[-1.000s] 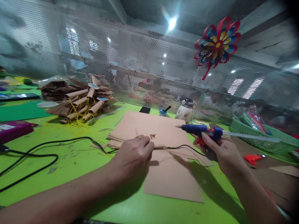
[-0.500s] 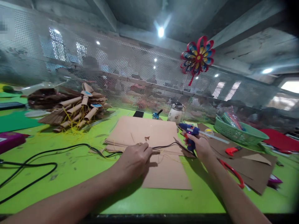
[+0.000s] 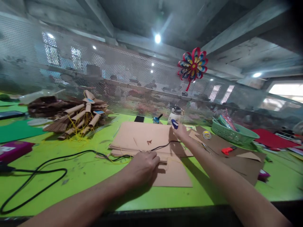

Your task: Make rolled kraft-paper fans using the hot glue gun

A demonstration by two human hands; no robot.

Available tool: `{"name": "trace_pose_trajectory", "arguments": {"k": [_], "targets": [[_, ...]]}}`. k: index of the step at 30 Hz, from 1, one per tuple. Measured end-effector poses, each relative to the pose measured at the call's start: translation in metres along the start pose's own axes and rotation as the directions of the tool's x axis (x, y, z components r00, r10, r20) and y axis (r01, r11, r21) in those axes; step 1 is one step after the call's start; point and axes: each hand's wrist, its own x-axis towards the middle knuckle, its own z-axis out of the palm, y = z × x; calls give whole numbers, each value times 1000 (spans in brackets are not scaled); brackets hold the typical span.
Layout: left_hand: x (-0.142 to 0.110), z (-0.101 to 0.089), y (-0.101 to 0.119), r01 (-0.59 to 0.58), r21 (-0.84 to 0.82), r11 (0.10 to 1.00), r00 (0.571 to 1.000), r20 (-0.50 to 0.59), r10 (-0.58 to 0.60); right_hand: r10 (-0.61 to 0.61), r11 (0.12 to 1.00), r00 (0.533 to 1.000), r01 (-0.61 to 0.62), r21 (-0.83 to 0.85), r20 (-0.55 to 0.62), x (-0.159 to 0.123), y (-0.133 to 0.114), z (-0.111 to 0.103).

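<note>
My left hand (image 3: 145, 165) is closed over the near edge of the brown paper stack. Out of its fingers, to the right, sticks a thin brown strip (image 3: 163, 162), its other end hidden in the hand. My right hand (image 3: 181, 130) is wrapped round a blue glue gun (image 3: 174, 124), held above the right side of the brown paper stack (image 3: 132, 132). The gun's body is mostly behind the hand. A black cord (image 3: 87, 152) runs across the table and over the paper. A small brown scrap (image 3: 149, 142) lies on the top sheet.
To the left rises a pile of rolled brown paper pieces (image 3: 78, 119) with yellow strings. A white jar (image 3: 176, 115), a dark phone (image 3: 139, 119) and a blue bottle (image 3: 156, 119) stand behind the stack. On the right are a green basket (image 3: 234, 134), tape (image 3: 206, 135) and a red-handled cutter (image 3: 227, 150).
My right hand has moved left and farther away with the glue gun, turning it. More of the brown strip now shows beside my left hand. The camera view has shifted slightly.
</note>
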Motion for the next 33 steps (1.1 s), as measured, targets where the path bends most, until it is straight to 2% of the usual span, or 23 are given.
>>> {"name": "trace_pose_trajectory", "arguments": {"k": [3, 6, 8, 11, 17, 22, 25, 27, 29, 31, 33], "targets": [[0, 2, -2, -10, 5, 1000, 1000, 25, 10, -31, 998, 999, 33, -58, 23, 8, -21, 26], [-1, 4, -4, -9, -10, 1000, 1000, 30, 9, -120, 989, 988, 127, -79, 93, 10, -34, 47], [-2, 5, -5, 1, -32, 999, 999, 42, 1, -169, 980, 975, 181, -81, 143, 11, -36, 55], [-2, 3, -5, 21, -56, 998, 998, 69, -17, -214, 970, 958, 231, -70, 191, 12, -32, 56], [1, -2, -4, 29, -69, 997, 993, 113, -21, -251, 967, 955, 253, 11, 160, -2, -15, 35], [5, -4, -6, 38, -53, 998, 991, 129, -31, -213, 970, 973, 201, 137, 83, -43, -5, 6], [8, -8, -9, 70, -48, 996, 987, 147, -62, -201, 945, 968, 152, 289, 147, -73, -7, -21], [10, -11, -11, 93, -72, 993, 985, 150, -82, -252, 875, 930, 101, 474, 268, -89, -14, -40], [11, -15, -13, 86, -135, 987, 986, 157, -65, -367, 799, 862, 100, 592, 349, -101, -21, -55], [11, -18, -16, 58, -209, 976, 986, 162, -24, -468, 735, 796, 111, 669, 383, -109, -28, -61], [11, -21, -21, 32, -257, 966, 989, 147, 6, -509, 705, 751, 84, 704, 420, -115, -32, -60]]}}
